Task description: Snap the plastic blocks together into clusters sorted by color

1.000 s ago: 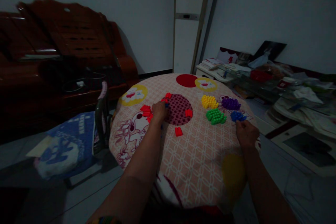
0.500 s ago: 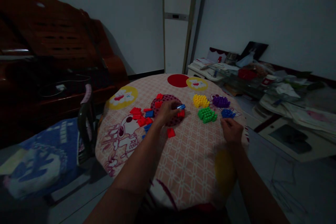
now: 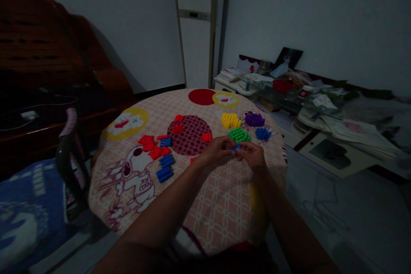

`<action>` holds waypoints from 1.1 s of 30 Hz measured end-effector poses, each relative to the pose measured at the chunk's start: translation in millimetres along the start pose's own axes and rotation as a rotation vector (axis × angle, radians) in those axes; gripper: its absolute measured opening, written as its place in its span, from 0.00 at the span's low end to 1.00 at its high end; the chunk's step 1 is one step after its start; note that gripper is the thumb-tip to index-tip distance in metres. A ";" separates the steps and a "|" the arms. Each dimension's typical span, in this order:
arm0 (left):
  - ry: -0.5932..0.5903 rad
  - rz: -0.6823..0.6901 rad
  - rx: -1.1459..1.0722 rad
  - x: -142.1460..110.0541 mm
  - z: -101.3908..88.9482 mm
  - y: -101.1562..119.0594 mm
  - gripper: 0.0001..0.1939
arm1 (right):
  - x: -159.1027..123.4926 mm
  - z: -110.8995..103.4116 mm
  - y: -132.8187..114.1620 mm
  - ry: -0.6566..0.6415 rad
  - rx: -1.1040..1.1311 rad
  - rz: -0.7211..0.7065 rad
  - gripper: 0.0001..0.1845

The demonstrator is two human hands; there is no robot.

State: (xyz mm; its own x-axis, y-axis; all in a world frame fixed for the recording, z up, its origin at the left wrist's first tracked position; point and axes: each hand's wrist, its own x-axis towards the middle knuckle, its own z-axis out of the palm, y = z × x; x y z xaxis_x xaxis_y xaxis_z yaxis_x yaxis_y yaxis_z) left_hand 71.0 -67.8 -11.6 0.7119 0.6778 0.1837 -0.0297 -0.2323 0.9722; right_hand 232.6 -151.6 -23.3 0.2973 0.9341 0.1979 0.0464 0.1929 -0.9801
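Observation:
My left hand point(image 3: 222, 148) and my right hand point(image 3: 253, 154) meet over the right half of the table. Both are closed on one small blue toy block point(image 3: 236, 147), mostly covered by the fingers. Just beyond them sits a cluster of green blocks point(image 3: 239, 135). Behind it are a yellow cluster point(image 3: 231, 120) and a purple cluster point(image 3: 254, 119); a smaller blue cluster point(image 3: 263, 133) lies to the right. Left of my hands, loose red blocks point(image 3: 156, 151) and blue blocks point(image 3: 165, 174) are scattered. A single red block point(image 3: 206, 137) rests near my left hand.
The round table point(image 3: 218, 197) has a patterned cloth. A chair point(image 3: 72, 158) with a blue cover stands at its left, before a wooden bench point(image 3: 41, 43). On the right is a low cabinet point(image 3: 334, 150) heaped with papers and bags.
My left hand has brought the blue block rightward, and my right hand has moved from beside the blue cluster to meet it. The view has turned slightly to the right.

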 end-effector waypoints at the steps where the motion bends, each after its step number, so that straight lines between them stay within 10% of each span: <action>1: 0.006 0.014 0.038 0.1 1.7 -0.4 0.12 | -1.4 -0.8 0.2 0.016 -0.013 -0.008 0.20; 7: 0.030 0.068 0.185 -0.1 0.2 2.5 0.15 | 9.4 -41.8 3.0 0.309 -0.147 -0.062 0.24; 11: 0.066 0.064 0.214 1.1 -6.9 1.2 0.14 | 25.7 -92.4 6.4 0.569 -0.618 -0.109 0.25; 15: 0.072 0.055 0.211 2.3 -7.8 -2.7 0.13 | 35.3 -116.8 12.7 0.518 -1.048 -0.151 0.23; 33: 0.069 0.056 0.267 1.4 -9.1 -2.1 0.13 | 54.6 -93.8 22.3 0.430 -1.298 -0.121 0.17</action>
State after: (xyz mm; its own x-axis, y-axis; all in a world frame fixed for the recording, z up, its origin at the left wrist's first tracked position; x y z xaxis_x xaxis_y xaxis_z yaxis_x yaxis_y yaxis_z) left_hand 65.6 -60.1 -12.1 0.6648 0.7022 0.2547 0.1243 -0.4403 0.8892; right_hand 339.3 -124.5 -35.7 0.4857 0.7198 0.4959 0.8732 -0.3736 -0.3131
